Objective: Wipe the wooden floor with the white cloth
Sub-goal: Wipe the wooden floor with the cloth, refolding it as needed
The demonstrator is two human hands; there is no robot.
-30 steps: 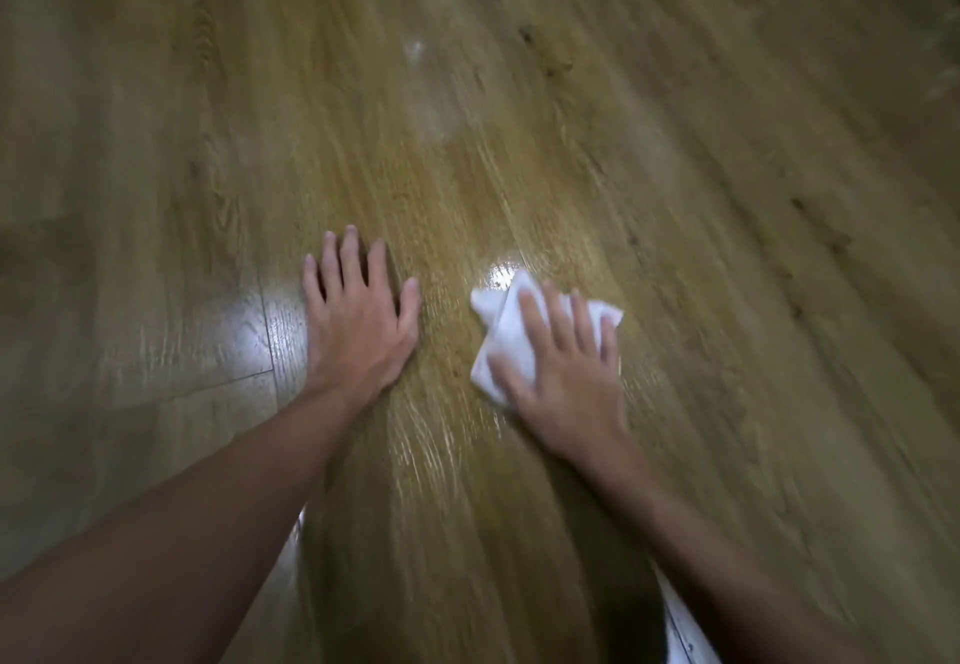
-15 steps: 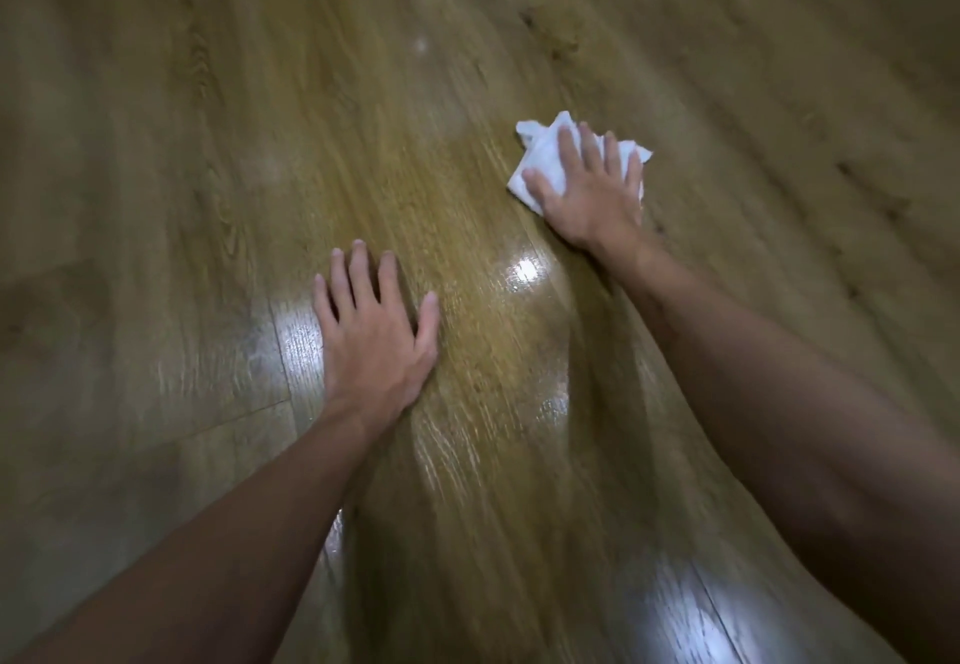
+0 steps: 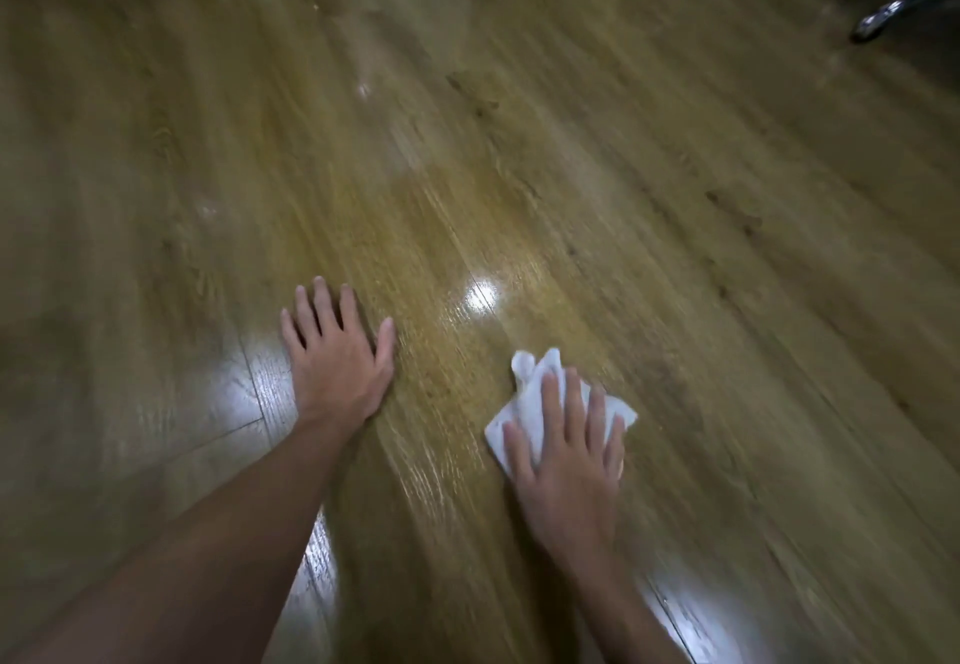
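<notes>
white cloth (image 3: 530, 403) crumpled, long axis diagonal, right hand (image 3: 569, 460) fingers flat atop, left hand (image 3: 337, 356) splayed

Dim and warm-toned overall, lit from above. Small hard glare spot on the wooden floor (image 3: 480, 294) just ahead of the white cloth (image 3: 535, 403), with broader pale sheen near the left hand (image 3: 337, 362) and along the lower right edge. Strong motion blur streaking the wood grain, worst toward the borders. Corners darkened, planks bowed by wide-angle distortion. Chrome legs (image 3: 883, 18) top right smeared, soft.
</notes>
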